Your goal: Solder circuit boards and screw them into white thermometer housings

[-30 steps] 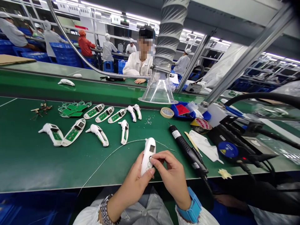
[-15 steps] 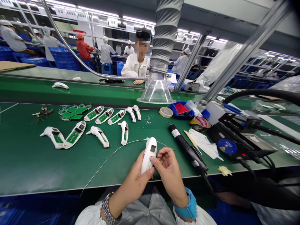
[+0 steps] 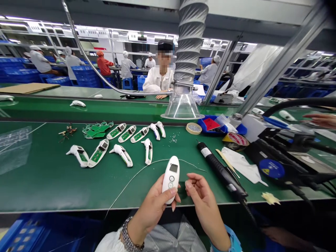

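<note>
Left of centre, opened white housings (image 3: pixel 98 154) lie spread, likely for easy picking. Lower centre, the left hand (image 3: pixel 153 202) grips a white handheld device (image 3: pixel 170 169), screen up, seemingly for viewing. Just beside it, the right hand (image 3: pixel 201 196) curls, apart; whether its fingertips meet is unclear. Right: a black electric screwdriver (image 3: pixel 219 168), within reach.

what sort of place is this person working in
Most likely an electronics assembly floor: green circuit boards lie near open white casings, what looks like a black powered screwdriver rests on the green worktop, and people in white coats sit in the background.
</note>
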Motion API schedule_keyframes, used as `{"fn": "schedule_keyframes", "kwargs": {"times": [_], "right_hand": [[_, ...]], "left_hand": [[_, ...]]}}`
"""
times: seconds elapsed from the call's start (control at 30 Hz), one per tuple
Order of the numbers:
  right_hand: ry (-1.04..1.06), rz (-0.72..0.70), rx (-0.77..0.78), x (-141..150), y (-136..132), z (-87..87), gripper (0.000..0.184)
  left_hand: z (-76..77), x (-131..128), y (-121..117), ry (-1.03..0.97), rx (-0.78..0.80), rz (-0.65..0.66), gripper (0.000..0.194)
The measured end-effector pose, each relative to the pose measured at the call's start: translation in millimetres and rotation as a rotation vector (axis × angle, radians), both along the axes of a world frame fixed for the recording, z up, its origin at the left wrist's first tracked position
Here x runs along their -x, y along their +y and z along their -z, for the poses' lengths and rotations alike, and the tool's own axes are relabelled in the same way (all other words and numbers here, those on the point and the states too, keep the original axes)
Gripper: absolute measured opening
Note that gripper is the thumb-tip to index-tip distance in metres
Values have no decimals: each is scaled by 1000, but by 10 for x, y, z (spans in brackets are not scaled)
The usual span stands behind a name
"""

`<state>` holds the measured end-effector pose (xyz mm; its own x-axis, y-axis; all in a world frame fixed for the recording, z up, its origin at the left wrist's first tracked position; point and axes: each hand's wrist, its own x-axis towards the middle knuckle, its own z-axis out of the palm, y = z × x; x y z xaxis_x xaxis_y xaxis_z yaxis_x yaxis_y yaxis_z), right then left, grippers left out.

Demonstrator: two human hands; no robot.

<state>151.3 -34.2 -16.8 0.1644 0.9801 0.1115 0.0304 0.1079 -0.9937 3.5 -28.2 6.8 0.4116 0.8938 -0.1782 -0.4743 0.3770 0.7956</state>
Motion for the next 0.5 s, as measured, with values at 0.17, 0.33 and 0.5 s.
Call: {"fn": "schedule_keyframes", "kwargs": {"times": [0.17,0.33,0.5], "right_hand": [[-16,-2,-15,2,38,11,34],[-25,-34,-16,3,41,25,29],[-27,-80,-5,-32,27,54,22]], "left_hand": [[-26,25,-17,-4,7,-39,37],[-54,29,-28,9,30,-91,36],[-54,22,-17,12,55,-112,37]]}}
